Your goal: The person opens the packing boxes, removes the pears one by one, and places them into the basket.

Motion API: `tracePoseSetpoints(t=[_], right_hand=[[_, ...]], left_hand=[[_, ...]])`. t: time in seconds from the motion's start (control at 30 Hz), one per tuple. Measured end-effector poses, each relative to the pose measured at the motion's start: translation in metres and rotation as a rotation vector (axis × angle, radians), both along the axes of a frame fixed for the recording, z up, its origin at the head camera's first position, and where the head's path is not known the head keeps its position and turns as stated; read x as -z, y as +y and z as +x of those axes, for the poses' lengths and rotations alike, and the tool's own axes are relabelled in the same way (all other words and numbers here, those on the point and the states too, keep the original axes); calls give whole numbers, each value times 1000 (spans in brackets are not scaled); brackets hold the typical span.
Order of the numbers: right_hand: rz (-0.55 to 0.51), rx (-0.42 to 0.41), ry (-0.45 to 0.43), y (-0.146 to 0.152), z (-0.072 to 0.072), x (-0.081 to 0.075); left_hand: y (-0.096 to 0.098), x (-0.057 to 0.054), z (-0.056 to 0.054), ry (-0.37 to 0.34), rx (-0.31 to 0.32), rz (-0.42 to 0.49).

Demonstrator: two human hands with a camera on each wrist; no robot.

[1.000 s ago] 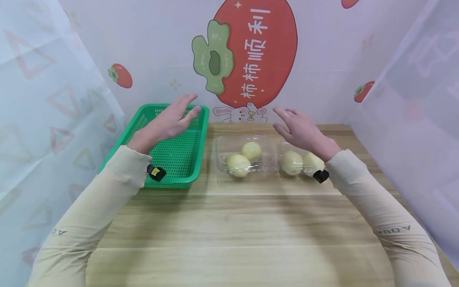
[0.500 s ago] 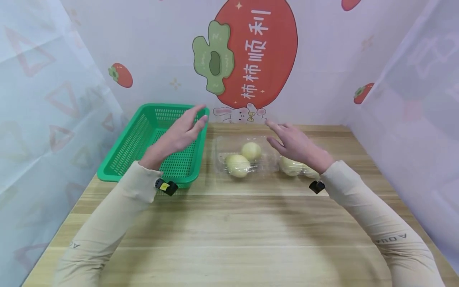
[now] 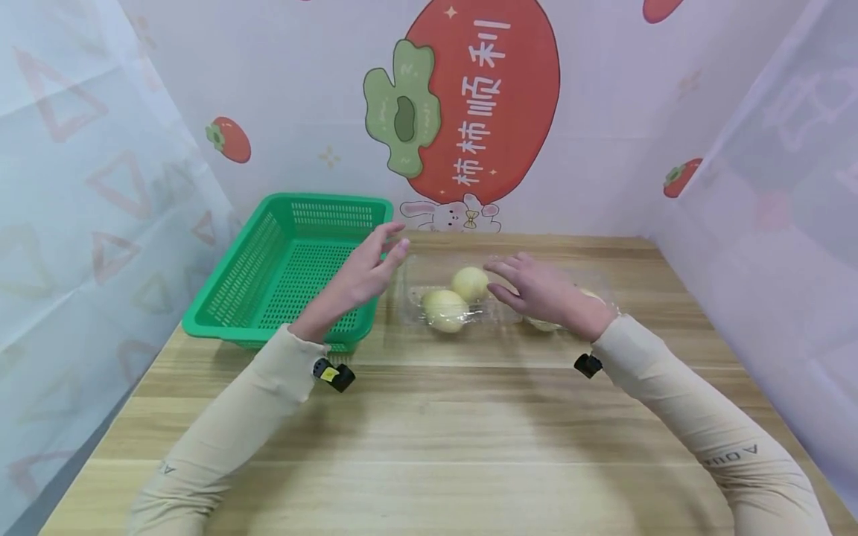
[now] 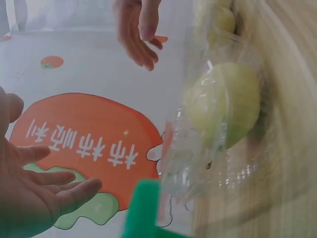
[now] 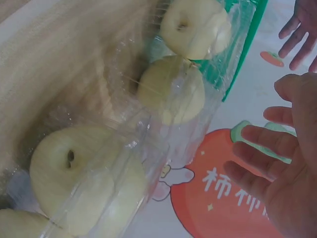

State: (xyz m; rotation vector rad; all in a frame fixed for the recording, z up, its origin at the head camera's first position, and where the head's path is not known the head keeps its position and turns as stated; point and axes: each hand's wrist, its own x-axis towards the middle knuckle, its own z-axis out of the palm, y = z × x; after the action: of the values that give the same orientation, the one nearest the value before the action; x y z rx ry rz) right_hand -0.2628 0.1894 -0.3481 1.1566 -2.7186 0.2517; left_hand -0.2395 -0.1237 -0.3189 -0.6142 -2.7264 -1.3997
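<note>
A clear plastic box (image 3: pixel 417 274) on the table holds two round pale yellow pears, the nearer pear (image 3: pixel 445 311) and the farther pear (image 3: pixel 471 284). My left hand (image 3: pixel 365 274) hovers between that box and a green basket, fingers apart and holding nothing. Over a second clear box stands my right hand (image 3: pixel 540 292), its fingers extended toward the first box and holding nothing. That second box is largely hidden by the hand in the head view; the right wrist view shows a pear (image 5: pixel 74 171) inside it, with more beside it.
The green perforated basket (image 3: pixel 284 201) stands at the table's left rear, with no contents visible. Printed cloth walls (image 3: pixel 302 89) enclose the wooden table (image 3: pixel 429 439) at the back and both sides.
My left hand has moved right and nearer, from above the basket to its right edge. The right hand has moved left and down toward the boxes. Boxes and basket stay put.
</note>
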Motion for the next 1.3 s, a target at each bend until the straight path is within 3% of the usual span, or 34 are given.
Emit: tracePoseSetpoints(t=[0.27,0.5,0.73,0.97,1.3], right_hand=[[10,-127,100,-3,4,14],[-21,-263,232,-2,4,26],[-20,-283,304,-3,4,34],[22,-263,298,-3,12,36],[102,-245,367,-2,16,42]], left_hand=[[13,20,3,-25,-15,34],[23,34,9,-49,-18,-12],[31,42,17,-14,-40,-51],[39,43,29,-50,-25,-70],[47,63,24,-77,-86,20]])
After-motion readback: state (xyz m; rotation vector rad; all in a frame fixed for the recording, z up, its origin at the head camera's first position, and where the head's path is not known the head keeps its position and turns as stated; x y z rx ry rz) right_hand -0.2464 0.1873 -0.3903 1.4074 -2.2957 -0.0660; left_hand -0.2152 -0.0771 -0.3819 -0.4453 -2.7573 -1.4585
